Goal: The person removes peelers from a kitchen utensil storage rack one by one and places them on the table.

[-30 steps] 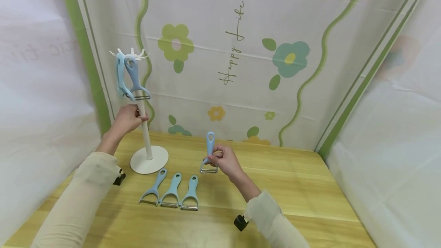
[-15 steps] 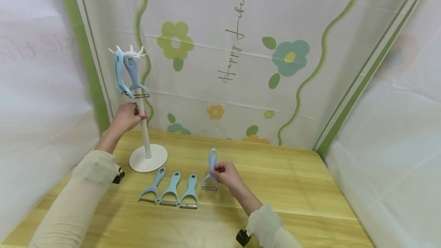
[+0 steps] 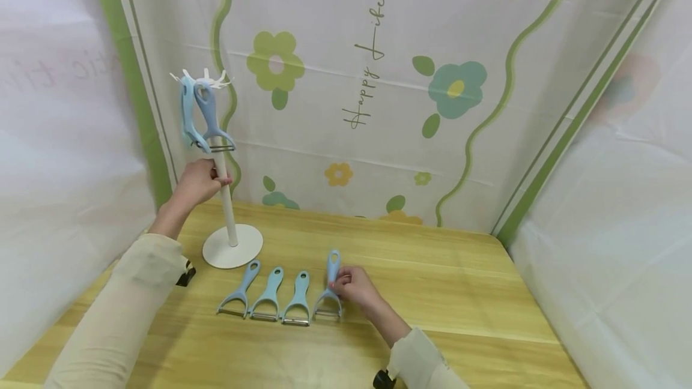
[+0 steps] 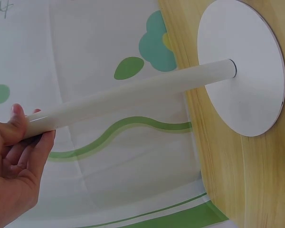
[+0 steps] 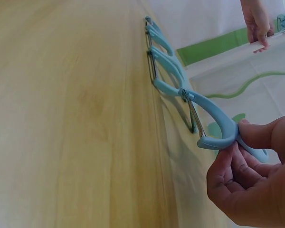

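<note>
My left hand (image 3: 200,182) grips the white pole (image 4: 133,95) of a hook stand, below its crown of white hooks (image 3: 218,83). From the hooks hang a light blue peeler (image 3: 187,110) and a darker blue peeler (image 3: 208,110). Between thumb and fingers, my right hand (image 3: 358,287) pinches the handle of a blue peeler (image 5: 221,121), its blade end toward me. To its left, three peelers lie in a row: a blue-grey peeler (image 3: 245,284), a teal peeler (image 3: 271,290) and another teal peeler (image 3: 300,294). Whether the pinched peeler touches the table is hard to tell.
The stand's round white base (image 3: 216,249) rests on the wooden table (image 3: 443,293), behind the row of peelers. A flower-patterned curtain (image 3: 324,65) rises along the table's back edge, and white sheets (image 3: 616,197) enclose both sides.
My right hand has lowered the pinched peeler toward me, down to the right end of the row. My left hand has kept its grip on the pole.
</note>
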A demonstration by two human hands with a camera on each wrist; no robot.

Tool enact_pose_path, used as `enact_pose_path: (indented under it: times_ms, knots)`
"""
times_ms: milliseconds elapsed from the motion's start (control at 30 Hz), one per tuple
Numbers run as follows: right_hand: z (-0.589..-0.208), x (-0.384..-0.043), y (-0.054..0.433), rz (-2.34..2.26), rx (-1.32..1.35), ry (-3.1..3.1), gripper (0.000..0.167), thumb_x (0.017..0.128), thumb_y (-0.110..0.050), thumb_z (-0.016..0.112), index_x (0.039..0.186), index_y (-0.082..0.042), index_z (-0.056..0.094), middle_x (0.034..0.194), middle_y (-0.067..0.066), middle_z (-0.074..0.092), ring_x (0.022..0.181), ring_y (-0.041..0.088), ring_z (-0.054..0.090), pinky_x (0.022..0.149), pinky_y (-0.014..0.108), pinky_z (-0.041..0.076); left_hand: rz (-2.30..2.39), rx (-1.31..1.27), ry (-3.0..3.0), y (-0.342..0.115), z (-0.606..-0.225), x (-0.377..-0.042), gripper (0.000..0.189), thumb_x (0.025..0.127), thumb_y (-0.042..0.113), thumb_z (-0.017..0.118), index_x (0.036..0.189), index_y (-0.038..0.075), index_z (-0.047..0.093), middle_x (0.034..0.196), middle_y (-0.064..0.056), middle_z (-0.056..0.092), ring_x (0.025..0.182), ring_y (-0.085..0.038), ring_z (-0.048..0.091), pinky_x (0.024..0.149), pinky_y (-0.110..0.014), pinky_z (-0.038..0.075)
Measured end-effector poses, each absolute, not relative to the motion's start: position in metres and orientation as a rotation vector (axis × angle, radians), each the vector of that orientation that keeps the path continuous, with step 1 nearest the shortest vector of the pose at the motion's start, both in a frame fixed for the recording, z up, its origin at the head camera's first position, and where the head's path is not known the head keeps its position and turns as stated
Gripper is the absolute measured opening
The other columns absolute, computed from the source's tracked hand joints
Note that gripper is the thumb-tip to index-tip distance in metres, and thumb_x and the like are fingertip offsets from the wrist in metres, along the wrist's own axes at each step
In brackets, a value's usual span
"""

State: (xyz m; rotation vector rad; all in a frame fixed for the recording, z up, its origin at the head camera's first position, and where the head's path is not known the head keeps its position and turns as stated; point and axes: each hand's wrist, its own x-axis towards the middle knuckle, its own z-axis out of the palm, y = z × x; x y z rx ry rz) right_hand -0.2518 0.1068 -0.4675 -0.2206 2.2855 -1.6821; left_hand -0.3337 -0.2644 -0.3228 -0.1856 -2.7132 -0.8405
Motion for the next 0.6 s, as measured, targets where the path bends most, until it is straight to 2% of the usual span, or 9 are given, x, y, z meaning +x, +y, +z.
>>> enact_pose_path:
  times_ms: [100,333,600]
  knots:
    - [-0.469,-0.251,0.108,-1.662,-0.221,2.288,0.013,0.091,0.001,0.065,0.101,0.009,0.061,0.066,-0.004,0.051,0.063,0.007,0.045,0.058,0.018,0.04,-0.833,-0.179,-2.718,-0.264,-0.322,-0.334,0.023,0.094,0.015,0.068,0.092,-0.008,0.066,0.088,-0.026,0.072,0.08,-0.036,0.067,0.071,-0.046,0.052]
    - [-0.475,-0.25,0.111,-1.647,-0.232,2.256,0.019,0.089,0.003,0.065,0.106,0.011,0.062,0.067,-0.004,0.053,0.063,0.007,0.049,0.061,0.02,0.045,-0.848,-0.174,-2.732,-0.264,-0.321,-0.334,0.024,0.094,0.015,0.068,0.093,-0.009,0.066,0.09,-0.027,0.071,0.081,-0.038,0.066,0.072,-0.048,0.053]
    - [-0.482,-0.249,0.109,-1.592,-0.238,2.361,0.014,0.088,0.003,0.068,0.099,0.009,0.063,0.068,-0.001,0.06,0.065,0.008,0.055,0.06,0.024,0.051,-0.851,-0.181,-2.717,-0.263,-0.322,-0.333,0.022,0.094,0.014,0.068,0.093,-0.008,0.066,0.09,-0.027,0.072,0.082,-0.037,0.067,0.073,-0.048,0.053]
